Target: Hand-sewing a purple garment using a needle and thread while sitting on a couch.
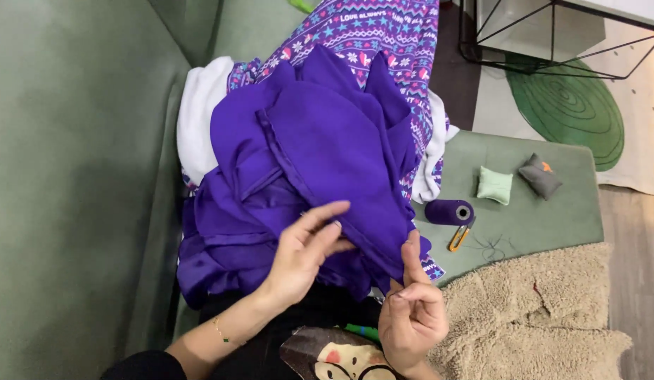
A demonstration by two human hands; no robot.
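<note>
Clearly the purple cloth [320, 162] looks soft and light, its lower edge pinched by the right hand [411, 313], while the left hand [306, 253] rests loosely open on its folds.

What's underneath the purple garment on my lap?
Under the purple garment lies a patterned blanket with a white fleece lining, showing at the top and sides. How far it runs beneath is covered.

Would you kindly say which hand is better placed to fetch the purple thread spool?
Probably the right hand: it pinches the purple garment's edge on the side where the spool lies, while the left hand rests flat on the fabric.
</note>
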